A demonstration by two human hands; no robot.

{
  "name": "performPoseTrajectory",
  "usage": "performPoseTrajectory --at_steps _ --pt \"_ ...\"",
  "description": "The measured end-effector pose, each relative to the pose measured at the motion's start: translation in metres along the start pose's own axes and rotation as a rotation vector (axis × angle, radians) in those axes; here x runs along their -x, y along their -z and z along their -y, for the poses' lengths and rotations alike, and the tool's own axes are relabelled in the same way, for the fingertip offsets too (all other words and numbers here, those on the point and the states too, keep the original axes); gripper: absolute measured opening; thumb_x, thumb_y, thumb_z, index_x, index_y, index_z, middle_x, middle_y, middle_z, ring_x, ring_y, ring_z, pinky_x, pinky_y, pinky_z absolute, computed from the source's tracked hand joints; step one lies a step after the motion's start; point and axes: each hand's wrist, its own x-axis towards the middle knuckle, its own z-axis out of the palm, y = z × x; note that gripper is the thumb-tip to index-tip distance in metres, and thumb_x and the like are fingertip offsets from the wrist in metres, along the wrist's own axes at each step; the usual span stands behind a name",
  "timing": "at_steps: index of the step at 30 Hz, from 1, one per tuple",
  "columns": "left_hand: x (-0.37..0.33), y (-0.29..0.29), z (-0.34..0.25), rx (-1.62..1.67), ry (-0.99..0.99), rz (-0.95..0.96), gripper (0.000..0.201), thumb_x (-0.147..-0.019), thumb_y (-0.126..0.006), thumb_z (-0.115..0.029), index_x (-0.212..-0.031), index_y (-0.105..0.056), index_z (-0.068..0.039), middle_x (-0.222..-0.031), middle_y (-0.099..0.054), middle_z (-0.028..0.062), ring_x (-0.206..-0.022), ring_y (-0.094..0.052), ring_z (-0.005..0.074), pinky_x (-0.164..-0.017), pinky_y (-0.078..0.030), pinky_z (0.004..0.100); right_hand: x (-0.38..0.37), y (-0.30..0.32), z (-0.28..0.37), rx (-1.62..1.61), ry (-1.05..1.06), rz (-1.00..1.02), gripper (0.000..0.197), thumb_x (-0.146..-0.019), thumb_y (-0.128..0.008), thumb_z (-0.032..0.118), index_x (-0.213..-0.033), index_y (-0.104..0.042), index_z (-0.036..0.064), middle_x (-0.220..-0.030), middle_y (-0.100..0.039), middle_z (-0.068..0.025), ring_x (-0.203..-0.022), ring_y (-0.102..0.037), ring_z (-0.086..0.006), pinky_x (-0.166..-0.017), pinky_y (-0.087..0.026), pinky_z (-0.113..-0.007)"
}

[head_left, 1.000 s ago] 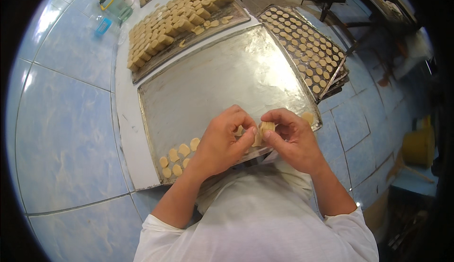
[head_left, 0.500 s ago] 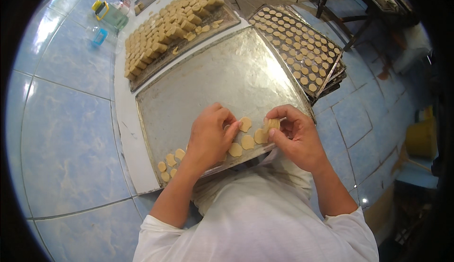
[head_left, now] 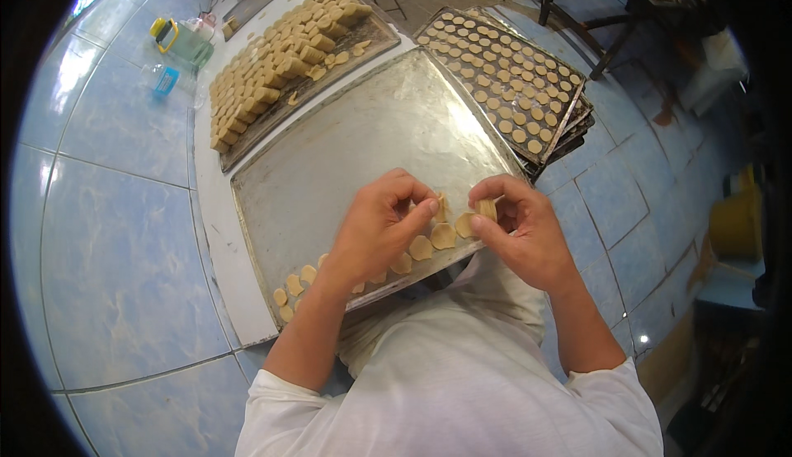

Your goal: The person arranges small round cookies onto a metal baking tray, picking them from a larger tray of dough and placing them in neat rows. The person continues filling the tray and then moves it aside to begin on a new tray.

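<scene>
My left hand (head_left: 384,222) hovers over the near part of a shallow metal tray (head_left: 346,152), thumb and forefinger pinched on a thin, pale dough disc (head_left: 441,207) that shows tilted. Just to its right, my right hand (head_left: 524,230) grips a small stack of dough discs (head_left: 487,209) between thumb and fingers. Below both hands, a row of flat dough discs (head_left: 421,247) lies along the tray's near edge. One disc (head_left: 465,225) sits by my right thumb. My left wrist hides part of the row; smaller pieces (head_left: 294,285) show at the tray's near left corner.
Beyond the tray, a board (head_left: 330,75) bears many stacked dough discs (head_left: 272,73). To the right, piled dark trays (head_left: 569,131) hold spaced discs. A yellow-capped jug (head_left: 186,43) and a blue-labelled bottle (head_left: 161,79) stand at left on blue tiles (head_left: 115,242).
My left hand has shifted slightly right, closer to my right hand. The disc at its fingertips looked flat before and now shows tilted. The whole view has turned a little.
</scene>
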Motion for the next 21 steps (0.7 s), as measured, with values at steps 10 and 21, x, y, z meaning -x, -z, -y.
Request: performPoseTrajectory --at_steps 10,21 --pt "-0.004 -0.012 0.003 -0.325 -0.108 -0.116 0.013 -0.096 -0.075 -0.011 -0.101 -0.077 0.001 -0.099 -0.069 0.0138 -0.087 -0.068 0.0289 -0.079 -0.055 0.0384 -0.018 -0.002 0.007 0.826 0.28 -0.179 0.013 -0.095 -0.073 0.018 -0.103 -0.071 0.0074 -0.1 -0.067 -0.0122 -0.087 -0.07 -0.0359 -0.075 -0.055 -0.047" --pt "-0.012 -0.008 0.014 -0.419 -0.055 -0.102 0.015 -0.095 -0.076 -0.014 -0.098 -0.077 0.0 -0.1 -0.069 0.0152 -0.092 -0.069 0.0358 -0.084 -0.055 0.0432 -0.041 0.005 0.009 1.103 0.243 -0.016 0.022 -0.094 -0.077 0.023 -0.113 -0.077 0.0138 -0.099 -0.067 -0.0079 -0.088 -0.07 -0.0292 -0.077 -0.057 -0.043"
